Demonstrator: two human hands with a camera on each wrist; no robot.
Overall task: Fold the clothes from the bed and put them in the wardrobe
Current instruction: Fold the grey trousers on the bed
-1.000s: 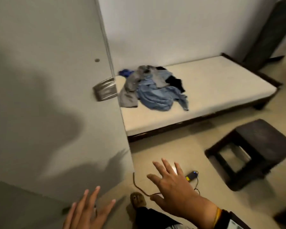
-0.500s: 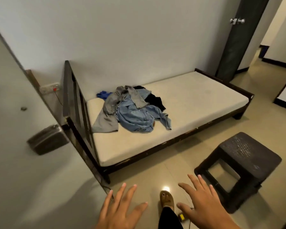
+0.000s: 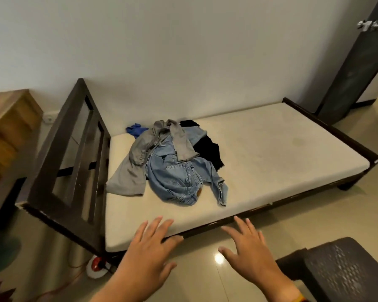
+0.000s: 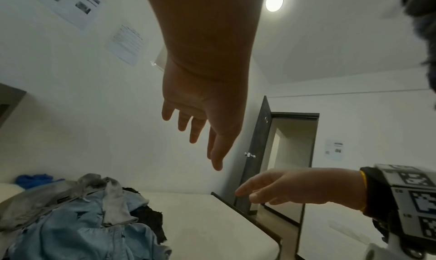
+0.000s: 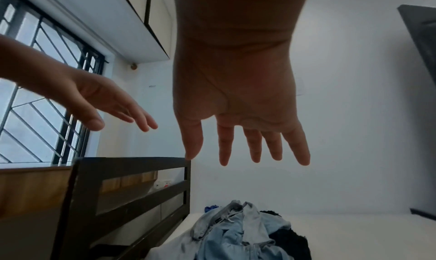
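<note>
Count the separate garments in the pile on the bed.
4 distinguishable: denim piece in front, grey garment draped on its left, black one behind right, blue one at the back. More may be hidden.

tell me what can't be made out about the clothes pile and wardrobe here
- Black garment, head view: mostly under the denim jacket; type unclear.
- Blue cloth, head view: mostly behind the grey garment.
- Wardrobe: outside every view.
- Door handle, head view: blurred.
</note>
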